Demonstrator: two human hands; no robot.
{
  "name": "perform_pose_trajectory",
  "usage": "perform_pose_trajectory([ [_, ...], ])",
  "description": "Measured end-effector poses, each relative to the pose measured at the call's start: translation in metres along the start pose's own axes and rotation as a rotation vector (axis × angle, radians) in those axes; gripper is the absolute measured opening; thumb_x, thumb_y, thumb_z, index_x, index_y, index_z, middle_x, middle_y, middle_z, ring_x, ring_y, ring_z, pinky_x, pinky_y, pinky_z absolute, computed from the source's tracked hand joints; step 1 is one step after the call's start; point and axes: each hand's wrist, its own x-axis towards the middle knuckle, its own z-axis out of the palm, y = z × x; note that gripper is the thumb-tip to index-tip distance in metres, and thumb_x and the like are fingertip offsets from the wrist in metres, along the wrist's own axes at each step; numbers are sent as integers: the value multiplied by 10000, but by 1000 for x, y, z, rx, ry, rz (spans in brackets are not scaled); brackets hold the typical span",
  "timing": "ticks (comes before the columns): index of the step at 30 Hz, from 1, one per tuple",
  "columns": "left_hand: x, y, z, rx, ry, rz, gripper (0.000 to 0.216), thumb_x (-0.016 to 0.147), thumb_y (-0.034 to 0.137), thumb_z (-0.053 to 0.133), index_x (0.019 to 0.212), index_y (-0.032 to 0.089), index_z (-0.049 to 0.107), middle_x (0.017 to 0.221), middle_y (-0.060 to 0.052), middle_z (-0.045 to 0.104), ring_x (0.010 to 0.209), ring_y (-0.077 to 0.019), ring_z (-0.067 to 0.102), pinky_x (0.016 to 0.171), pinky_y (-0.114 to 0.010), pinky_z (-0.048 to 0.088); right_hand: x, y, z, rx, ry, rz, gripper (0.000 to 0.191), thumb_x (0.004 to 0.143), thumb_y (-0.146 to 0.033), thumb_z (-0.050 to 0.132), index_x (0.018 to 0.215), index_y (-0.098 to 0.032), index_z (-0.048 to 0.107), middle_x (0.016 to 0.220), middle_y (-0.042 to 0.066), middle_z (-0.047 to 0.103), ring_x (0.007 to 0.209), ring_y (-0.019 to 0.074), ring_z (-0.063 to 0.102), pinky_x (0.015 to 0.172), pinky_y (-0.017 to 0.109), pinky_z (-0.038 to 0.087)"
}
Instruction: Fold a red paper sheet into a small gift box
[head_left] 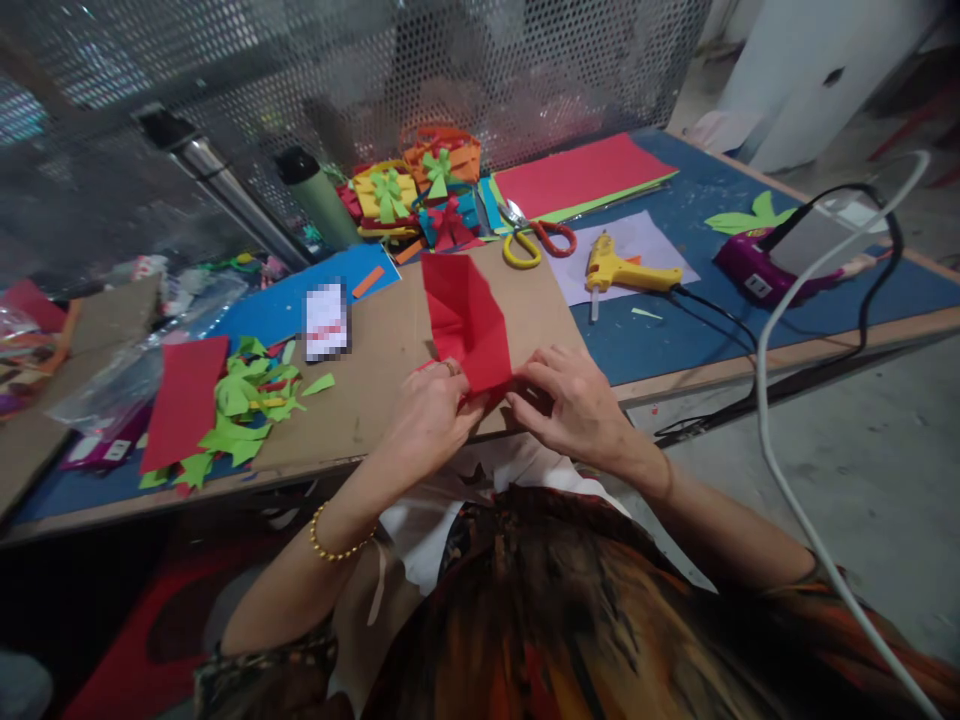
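A red folded paper box (480, 330) stands on the brown cardboard sheet (360, 410) at the table's front edge, its open side facing up and away. My left hand (439, 405) is closed on the box's near left corner, fingers pressing the paper. At the near right corner, my right hand (566, 400) pinches the edge between thumb and fingers. Just beyond the box lie scissors (536, 240) with one yellow and one red handle. To their right a yellow glue gun (630, 270) rests on a lilac paper sheet (664, 240).
Green paper scraps (244, 400) and a red paper piece (184, 400) lie at left. Finished paper baskets (412, 185) and a green bottle (315, 195) stand at the back. A white cable (765, 380) hangs across the right side, near a purple device (772, 265).
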Motion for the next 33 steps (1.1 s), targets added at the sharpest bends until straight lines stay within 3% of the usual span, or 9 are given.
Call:
perform_pose_trajectory([
  [4,1,-1,6,8,28,-4,193,959,228,553,905,168,728,870,-89,724,803,-212,649,719,-330,508,8,-3,6,-112,-65,79,143,897,-324,608,830,-200,635,826,64,656,773,211,533,711,348,308],
  [8,3,-4,12,5,84,19,219,897,161,529,981,168,731,898,-89,721,837,-223,651,757,-352,517,12,-4,10,-94,-61,116,104,856,-277,592,904,-210,655,877,62,701,776,207,560,711,339,309],
  [12,12,-5,7,-54,1,-8,257,888,146,501,909,177,755,834,-80,724,784,-215,651,709,-333,471,16,-4,3,-15,-81,184,114,838,-298,565,815,-214,639,751,40,670,660,178,526,646,320,325],
  [17,21,-8,-9,-139,-70,-31,264,874,110,509,779,194,741,723,-58,706,670,-193,612,612,-311,369,25,-2,-15,102,-214,364,186,814,-393,556,732,-226,568,606,0,591,551,150,480,553,297,323],
  [23,27,-16,-11,-193,-69,44,263,824,65,530,724,199,733,683,-49,706,602,-168,571,577,-297,335,17,-5,-23,286,-160,417,264,846,-457,578,905,-206,636,694,5,643,607,155,547,584,293,409],
  [26,32,-18,-10,-203,-71,56,247,825,79,541,716,193,731,664,-42,694,585,-159,560,560,-289,329,13,-6,-18,262,-146,436,235,842,-449,610,857,-216,591,649,-14,604,578,146,532,564,290,397],
  [30,32,-16,-15,-177,-106,28,240,863,103,553,876,188,777,861,-73,772,769,-195,664,640,-285,410,14,-5,-5,274,-60,426,276,792,-429,648,940,-234,521,637,-61,544,552,132,490,528,272,381],
  [33,27,-14,-18,-148,-144,-1,289,876,99,566,1060,189,769,1079,-99,785,989,-236,699,749,-297,458,15,-3,5,278,17,400,413,751,-427,681,1070,-229,509,745,-40,601,609,144,521,548,275,417],
])
